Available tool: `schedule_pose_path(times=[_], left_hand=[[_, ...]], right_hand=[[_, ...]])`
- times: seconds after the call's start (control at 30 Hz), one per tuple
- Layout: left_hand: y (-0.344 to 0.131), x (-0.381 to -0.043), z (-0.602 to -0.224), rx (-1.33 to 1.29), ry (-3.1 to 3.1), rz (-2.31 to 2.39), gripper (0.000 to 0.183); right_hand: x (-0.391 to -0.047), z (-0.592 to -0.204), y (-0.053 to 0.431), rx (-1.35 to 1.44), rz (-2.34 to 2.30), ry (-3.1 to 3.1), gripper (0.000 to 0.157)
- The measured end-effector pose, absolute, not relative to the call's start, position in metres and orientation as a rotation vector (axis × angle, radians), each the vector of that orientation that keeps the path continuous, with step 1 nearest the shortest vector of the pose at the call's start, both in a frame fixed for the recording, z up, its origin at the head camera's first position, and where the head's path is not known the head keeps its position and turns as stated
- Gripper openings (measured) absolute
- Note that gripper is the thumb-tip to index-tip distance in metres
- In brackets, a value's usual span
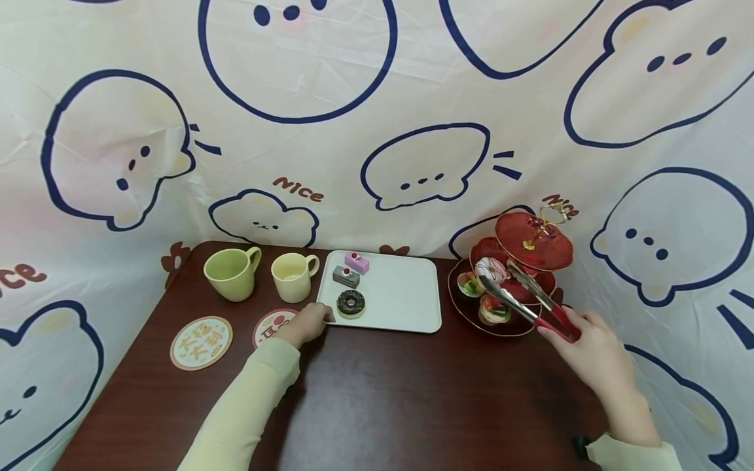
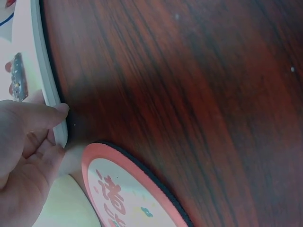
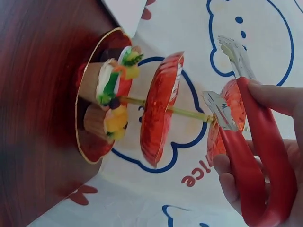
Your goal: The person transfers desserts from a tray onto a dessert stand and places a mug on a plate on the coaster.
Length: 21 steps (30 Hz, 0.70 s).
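Observation:
My left hand (image 1: 306, 324) pinches the front left corner of a white tray (image 1: 406, 294), thumb over the rim in the left wrist view. On the tray lie a chocolate donut (image 1: 351, 303), a grey cake slice (image 1: 345, 276) and a purple cake slice (image 1: 357, 262). With my right hand (image 1: 597, 353) I hold red-handled metal tongs (image 3: 255, 156), their tips spread and nothing between them. They reach over a red tiered stand (image 1: 533, 242), overlapping its middle tier in the head view. A white-iced donut (image 1: 490, 269) sits there; fruit-topped cupcakes (image 3: 116, 120) rest on the bottom tier.
A green mug (image 1: 231, 275) and a paler yellow mug (image 1: 292, 278) stand at the back left. In front of them lie a round coaster (image 1: 201, 343) and a red-rimmed coaster (image 2: 128, 189), the latter partly behind my left hand. A printed cloth (image 1: 330, 150) hangs behind the brown table (image 1: 377, 392).

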<state>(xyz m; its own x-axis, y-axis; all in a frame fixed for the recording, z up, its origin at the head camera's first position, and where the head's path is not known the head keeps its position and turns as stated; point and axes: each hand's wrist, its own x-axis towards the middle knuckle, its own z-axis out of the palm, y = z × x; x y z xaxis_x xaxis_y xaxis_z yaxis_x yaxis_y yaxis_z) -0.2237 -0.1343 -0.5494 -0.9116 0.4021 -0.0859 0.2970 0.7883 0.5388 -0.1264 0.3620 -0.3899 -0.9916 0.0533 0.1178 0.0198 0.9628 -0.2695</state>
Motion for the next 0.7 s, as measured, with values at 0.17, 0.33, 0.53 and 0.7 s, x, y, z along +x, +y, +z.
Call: schedule_pose_path(times=[0.17,0.33,0.53,0.7], left_hand=[[-0.134,-0.225,-0.549,0.533,2.776,0.794,0.027],[-0.132,-0.225,-0.548,0.530,2.772,0.797,0.025],[-0.132,-0.226,-0.548,0.518,2.779,0.784,0.026],[-0.133,-0.225,-0.548,0.546,2.789,0.793,0.027]], right_hand=[[-0.130,-0.396,0.351,-0.018,0.432,-2.965,0.081],[-0.132,-0.405,0.337,0.034,0.485,-2.931,0.076],[-0.139,-0.415,0.323,0.111,0.504,-2.875,0.072],[-0.145,-0.427,0.312,0.150,0.560,-2.856,0.069]])
